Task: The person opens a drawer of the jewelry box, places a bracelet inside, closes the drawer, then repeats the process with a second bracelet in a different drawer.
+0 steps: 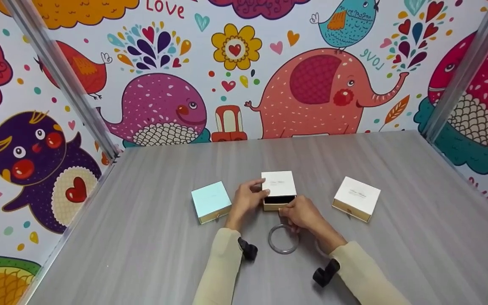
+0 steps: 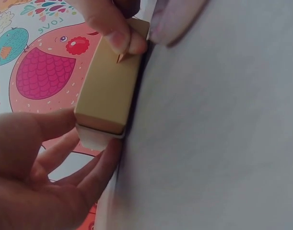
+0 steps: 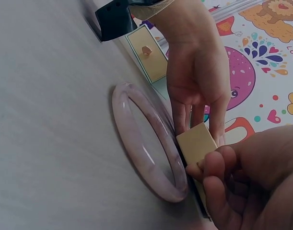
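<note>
A white drawer-style gift box stands mid-table, its drawer partly slid out toward me, showing a black inside. My left hand grips the box's white sleeve by its sides, thumb and fingers apart across it. With thumb and finger, my right hand pinches the small pull tab on the gold drawer front. Close by lies a round bangle, pale and marbled pinkish in the right wrist view. Part of another pale ring shows beside my right forearm, mostly hidden.
A light-blue box with a gold front stands to the left. Another white box stands to the right, also gold-fronted. The grey table ends at a cartoon-printed wall panel behind, with metal posts at both back corners.
</note>
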Demonstrator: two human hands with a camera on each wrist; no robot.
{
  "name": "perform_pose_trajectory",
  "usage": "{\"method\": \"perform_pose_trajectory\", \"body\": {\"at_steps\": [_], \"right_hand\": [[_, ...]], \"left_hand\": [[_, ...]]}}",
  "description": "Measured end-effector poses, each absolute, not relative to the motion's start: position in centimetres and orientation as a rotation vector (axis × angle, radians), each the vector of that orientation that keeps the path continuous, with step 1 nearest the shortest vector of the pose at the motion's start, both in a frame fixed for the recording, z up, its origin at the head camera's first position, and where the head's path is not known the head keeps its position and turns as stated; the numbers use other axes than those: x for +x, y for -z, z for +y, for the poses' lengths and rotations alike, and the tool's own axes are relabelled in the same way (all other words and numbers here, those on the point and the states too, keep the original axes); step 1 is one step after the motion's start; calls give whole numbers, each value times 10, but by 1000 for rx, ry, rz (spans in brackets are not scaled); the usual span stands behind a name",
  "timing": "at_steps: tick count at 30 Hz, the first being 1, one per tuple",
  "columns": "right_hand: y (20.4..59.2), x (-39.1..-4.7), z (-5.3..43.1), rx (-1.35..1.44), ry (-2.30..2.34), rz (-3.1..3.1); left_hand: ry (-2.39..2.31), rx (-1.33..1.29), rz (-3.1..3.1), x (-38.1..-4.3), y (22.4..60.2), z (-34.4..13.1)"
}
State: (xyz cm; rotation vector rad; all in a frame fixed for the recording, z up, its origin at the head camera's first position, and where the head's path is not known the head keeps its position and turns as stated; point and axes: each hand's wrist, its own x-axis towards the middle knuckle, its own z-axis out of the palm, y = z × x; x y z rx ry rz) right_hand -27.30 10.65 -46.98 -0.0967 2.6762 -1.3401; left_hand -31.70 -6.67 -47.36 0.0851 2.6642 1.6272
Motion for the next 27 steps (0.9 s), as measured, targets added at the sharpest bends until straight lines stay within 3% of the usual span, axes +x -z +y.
{"method": "perform_pose_trajectory", "body": {"at_steps": [27], "right_hand": [[458,-266,116,-170,1197,2679]], "left_hand": [[-1580,38,2708,-315,473,-61]]}}
